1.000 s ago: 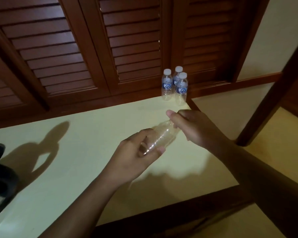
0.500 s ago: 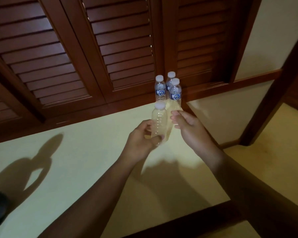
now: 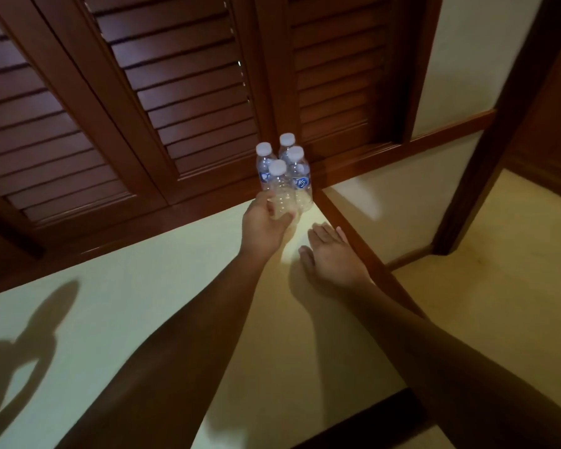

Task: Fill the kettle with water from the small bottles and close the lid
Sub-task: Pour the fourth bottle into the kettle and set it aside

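The left hand [image 3: 263, 226] has its fingers curled round the lower body of a capped bottle [image 3: 280, 196], held upright. It looks empty, and it is probably being parked just in front of the three labelled bottles [image 3: 302, 181] at the far right corner of the worktop [image 3: 143, 303]. The right hand [image 3: 332, 254] holds nothing, its fingers straight, by the right edge. Whether it touches the worktop is unclear. The kettle is out of view.
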Available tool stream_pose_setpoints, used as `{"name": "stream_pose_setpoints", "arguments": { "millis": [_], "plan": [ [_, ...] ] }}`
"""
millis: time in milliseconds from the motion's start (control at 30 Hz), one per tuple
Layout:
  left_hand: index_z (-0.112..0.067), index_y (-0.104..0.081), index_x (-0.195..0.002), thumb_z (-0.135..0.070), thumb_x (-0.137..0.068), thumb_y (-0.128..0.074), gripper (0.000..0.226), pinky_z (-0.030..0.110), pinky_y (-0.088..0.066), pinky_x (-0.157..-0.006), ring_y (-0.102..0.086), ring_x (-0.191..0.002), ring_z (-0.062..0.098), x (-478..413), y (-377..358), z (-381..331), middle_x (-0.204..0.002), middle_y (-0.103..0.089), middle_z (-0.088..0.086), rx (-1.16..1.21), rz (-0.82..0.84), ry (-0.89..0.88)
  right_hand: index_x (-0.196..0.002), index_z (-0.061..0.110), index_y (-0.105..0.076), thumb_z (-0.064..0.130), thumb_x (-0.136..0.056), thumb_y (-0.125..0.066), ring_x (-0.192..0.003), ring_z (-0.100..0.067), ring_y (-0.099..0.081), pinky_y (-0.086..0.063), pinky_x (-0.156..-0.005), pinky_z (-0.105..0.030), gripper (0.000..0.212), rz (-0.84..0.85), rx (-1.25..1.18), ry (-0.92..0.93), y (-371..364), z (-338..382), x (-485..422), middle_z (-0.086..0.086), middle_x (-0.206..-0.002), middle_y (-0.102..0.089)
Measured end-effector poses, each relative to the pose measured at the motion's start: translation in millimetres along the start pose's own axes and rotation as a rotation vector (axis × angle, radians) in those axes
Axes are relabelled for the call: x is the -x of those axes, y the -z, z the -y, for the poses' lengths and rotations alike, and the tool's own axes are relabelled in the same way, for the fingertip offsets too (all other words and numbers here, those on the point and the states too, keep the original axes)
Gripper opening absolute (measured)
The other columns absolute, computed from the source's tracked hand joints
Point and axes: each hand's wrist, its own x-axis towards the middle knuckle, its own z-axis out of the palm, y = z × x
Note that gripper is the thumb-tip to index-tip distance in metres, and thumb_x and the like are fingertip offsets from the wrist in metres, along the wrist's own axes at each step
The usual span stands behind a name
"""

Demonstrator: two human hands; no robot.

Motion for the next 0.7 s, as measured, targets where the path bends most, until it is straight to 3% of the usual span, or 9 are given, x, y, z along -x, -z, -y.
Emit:
{"name": "stream_pose_setpoints", "arguments": {
  "millis": [267, 467, 600, 700],
  "plan": [
    [-0.018, -0.061, -0.125, -0.026, -0.087, -0.084, 0.046, 0.029, -0.054, -0.085, -0.071, -0.096, 0.018, -10.3, -10.0, 2.4, -0.105, -0.071, -0.002, 0.038, -0.03, 0.049, -0.142, 0.007, -0.046, 0.042, -0.1, -0.026, -0.148, -0.026, -0.028, -0.012, -0.126, -0.045, 0.058, -0.017, -0.015, 0.001, 3.5, 1.9, -0.6, -0.014, -0.153, -0.044],
    [-0.016, -0.057, -0.127, -0.025, -0.085, -0.085, 0.051, 0.032, -0.056, -0.086, -0.072, -0.097, 0.02, -16.7, -13.4, 4.7, -0.105, -0.071, -0.001, 0.052, -0.034, 0.093, -0.151, 0.006, -0.037, 0.044, -0.103, -0.028, -0.151, -0.024, -0.024, -0.008, -0.127, -0.044, 0.062, -0.009, -0.051, -0.012, 6.9, 3.6, 0.0, -0.013, -0.159, -0.038],
    [-0.016, -0.056, -0.131, -0.029, -0.086, -0.085, 0.055, 0.026, -0.051, -0.082, -0.07, -0.101, 0.02, -15.7, -11.2, 3.1, -0.114, -0.072, 0.002, 0.04, -0.019, 0.099, -0.151, 0.008, -0.037, 0.045, -0.101, -0.03, -0.151, -0.021, -0.024, -0.007, -0.127, -0.041, 0.062, -0.026, -0.095, -0.019, 7.1, 3.2, -0.8, -0.012, -0.159, -0.038],
    [-0.029, -0.056, -0.126, -0.041, -0.082, -0.085, 0.054, 0.025, -0.053, -0.078, -0.071, -0.099, 0.017, -2.1, -2.4, 3.2, -0.111, -0.073, -0.003, 0.076, -0.034, 0.103, -0.153, 0.009, -0.035, 0.047, -0.099, -0.034, -0.152, -0.02, -0.022, -0.007, -0.127, -0.039, 0.066, -0.008, -0.116, 0.016, 10.5, 0.3, -2.8, -0.01, -0.161, -0.036]
  ]
}}
